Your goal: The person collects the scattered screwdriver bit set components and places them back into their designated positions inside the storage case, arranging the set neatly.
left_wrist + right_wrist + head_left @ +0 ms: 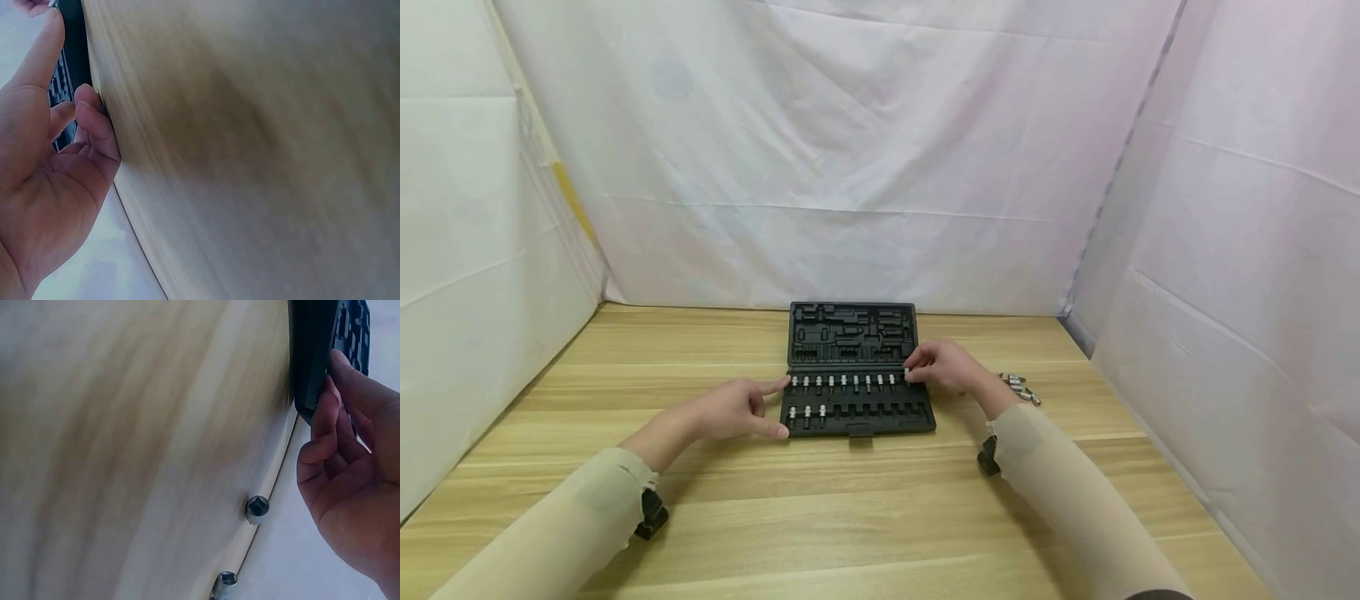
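Note:
An open black case [850, 427] lies on the table, its upper row lined with silver bit sockets [844, 381] and three more [807, 412] at the left of the lower row. My left hand [730, 408] touches the case's left edge with thumb and index finger spread; in the left wrist view this hand [56, 144] has its other fingers bent. At the right end of the upper row my right hand [951, 367] pinches a small silver socket [907, 375]. The right wrist view shows that hand [356, 469] at the case [312, 356], the pinched piece hidden.
Loose silver sockets [1017, 385] lie in a small group on the table right of the case, partly behind the right wrist; two loose sockets [257, 509] show in the right wrist view. White cloth [835, 167] hangs behind and at both sides of the wooden table [850, 533].

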Available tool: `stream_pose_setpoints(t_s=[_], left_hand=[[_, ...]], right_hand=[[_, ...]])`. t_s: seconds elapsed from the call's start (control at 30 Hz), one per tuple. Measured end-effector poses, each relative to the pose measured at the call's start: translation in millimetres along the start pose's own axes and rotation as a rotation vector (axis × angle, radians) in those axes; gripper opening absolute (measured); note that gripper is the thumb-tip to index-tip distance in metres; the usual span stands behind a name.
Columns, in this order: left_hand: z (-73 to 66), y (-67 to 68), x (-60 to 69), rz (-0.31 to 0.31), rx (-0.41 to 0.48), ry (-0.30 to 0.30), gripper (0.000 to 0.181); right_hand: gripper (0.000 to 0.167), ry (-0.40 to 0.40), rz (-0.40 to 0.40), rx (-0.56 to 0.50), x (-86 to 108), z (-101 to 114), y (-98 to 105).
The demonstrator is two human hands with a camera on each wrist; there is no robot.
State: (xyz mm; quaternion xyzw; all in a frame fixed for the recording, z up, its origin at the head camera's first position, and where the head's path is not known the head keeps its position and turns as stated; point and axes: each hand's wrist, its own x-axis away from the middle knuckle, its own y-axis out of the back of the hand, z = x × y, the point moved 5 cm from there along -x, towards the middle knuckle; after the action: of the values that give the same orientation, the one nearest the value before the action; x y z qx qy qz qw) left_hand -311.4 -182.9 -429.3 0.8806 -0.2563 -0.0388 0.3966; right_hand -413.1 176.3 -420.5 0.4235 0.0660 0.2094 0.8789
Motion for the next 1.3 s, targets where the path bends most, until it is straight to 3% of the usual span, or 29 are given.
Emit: stream_pose_setpoints(t_s=[0.6,0.9,1.3], left_hand=[[1.3,0.5,-0.4,-0.001,0.001,-0.004,0.104],[0.8,0.1,0.0,0.005,-0.002,-0.007,0.104],[-1.2,0.4,1.0,0.001,-0.002,0.000,0.104]], right_hand=[[0.010,0.019,0.036,0.034,-3.7,2.7,-4.1],[0.039,-0.008,0.025,0.076,-7.7,-3.7,-1.0],[0.042,-0.031,0.046,0.024,-7.5,-1.5,-2.6]])
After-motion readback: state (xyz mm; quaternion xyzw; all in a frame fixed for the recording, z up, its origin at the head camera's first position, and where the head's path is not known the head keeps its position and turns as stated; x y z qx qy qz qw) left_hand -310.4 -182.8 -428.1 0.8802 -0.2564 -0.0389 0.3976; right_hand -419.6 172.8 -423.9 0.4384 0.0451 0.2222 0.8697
